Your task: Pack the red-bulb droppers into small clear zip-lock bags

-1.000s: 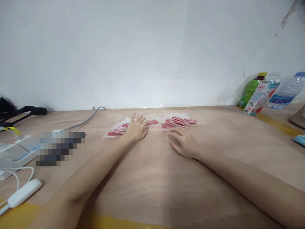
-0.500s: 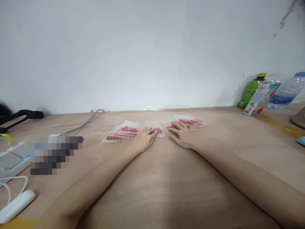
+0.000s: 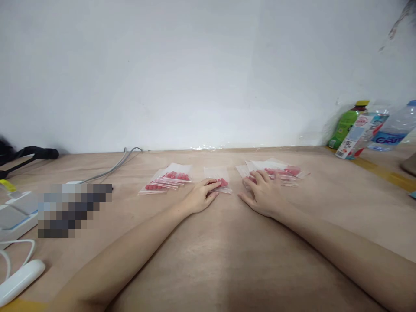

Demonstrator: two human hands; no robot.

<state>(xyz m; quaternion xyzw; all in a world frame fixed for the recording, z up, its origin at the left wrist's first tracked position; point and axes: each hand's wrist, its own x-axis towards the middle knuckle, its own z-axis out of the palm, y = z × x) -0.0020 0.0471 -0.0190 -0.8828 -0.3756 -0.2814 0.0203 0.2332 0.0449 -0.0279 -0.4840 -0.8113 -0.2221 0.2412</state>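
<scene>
Several small clear zip bags with red pieces inside lie flat in three groups on the table. My left hand [image 3: 202, 196] rests its fingertips on the single middle bag [image 3: 217, 174], fingers stretched out. On the right, my right hand [image 3: 264, 195] lies spread over the near left part of an overlapping pile of bags [image 3: 286, 171] and hides some of it. Left of my left hand, another overlapping pile of bags [image 3: 167, 177] lies untouched. What exactly the red pieces are is too small to tell.
At the right stand a green bottle with a yellow cap [image 3: 346, 123], a leaning labelled bottle [image 3: 360, 134] and a clear water bottle [image 3: 393, 130]. A power strip [image 3: 16, 223], grey cables [image 3: 110, 169], a white device [image 3: 22, 281] and a pixelated dark item [image 3: 74, 212] lie left. A wall [image 3: 195, 78] rises behind.
My right hand has slid to the right, and the right pile of bags has shifted with it. The middle bag and my left hand have moved slightly right and nearer.
</scene>
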